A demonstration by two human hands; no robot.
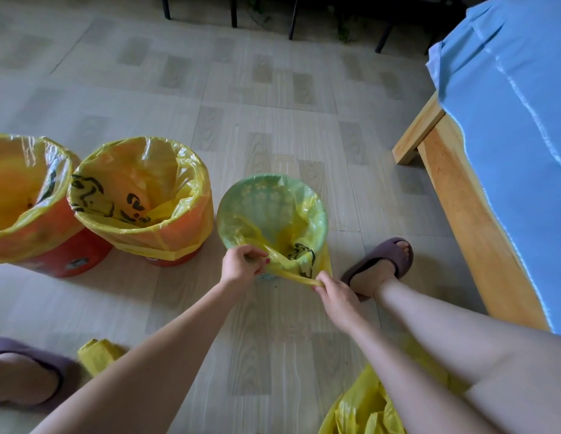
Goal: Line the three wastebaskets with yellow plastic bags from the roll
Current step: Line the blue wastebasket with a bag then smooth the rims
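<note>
our left hand (241, 264) and right hand (330, 292) each pinch the slack yellow bag (291, 264) at the near rim of the green basket (272, 198) on the floor; we should pull it taut and knot snugly.

- Three wastebaskets stand in a row on the floor (272, 98): the leftmost red plastic wastebasket (53, 258), the middle red plastic wastebasket (175, 242) beside it, and the small green perforated wastebasket (272, 202) to the right.
- A yellow plastic bag (291, 255) sits inside the third.
- Left hand (241, 266) and right hand (335, 296) are at its near rim.
- A wooden-framed bed (460, 195) lies far right.
- A yellow bag roll (97, 355) lies near left.
</note>
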